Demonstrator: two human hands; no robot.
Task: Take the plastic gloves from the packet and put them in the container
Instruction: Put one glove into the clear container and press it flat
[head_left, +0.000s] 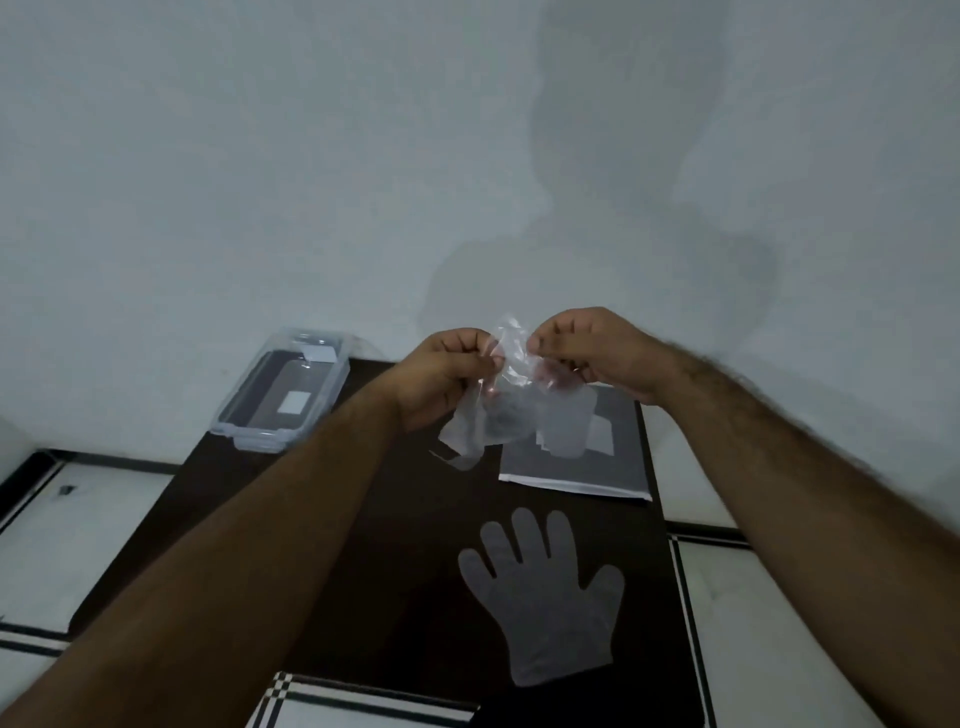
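**Separate the held glove before you carry it to the container**

The dark rectangular tabletop (395, 597) fills the lower middle of the frame and carries everything you need. At its upper-left corner sits the clear, open-topped rectangular plastic container (280, 395); from here it looks empty apart from pale labels showing through its base, so no glove appears to have gone in yet. At the upper right of the tabletop lies the flat grey packet with a white edge (576, 467). Toward the lower middle, one translucent plastic glove lies spread flat with its fingers pointing up the frame (545, 603).

Your two hands meet above the centre of the table, each closed in a pinch on the crumpled clear plastic glove film (511, 395) that hangs between them. Your left hand (441, 374) grips the left edge with fingers curled tight; your right hand (597, 353) pinches the right edge the same way. Whether you hold one glove or several stuck together cannot be told.

This film is thin and probably clings to itself, so peel slowly, sliding thumb against forefinger, not tugging outward. Keep the pinches close to the edge so the layers can part. Once it hangs free, take it to the upper left and lower it inside the container walls, pressing lightly so it does not drift out. Then come back for the flat glove.
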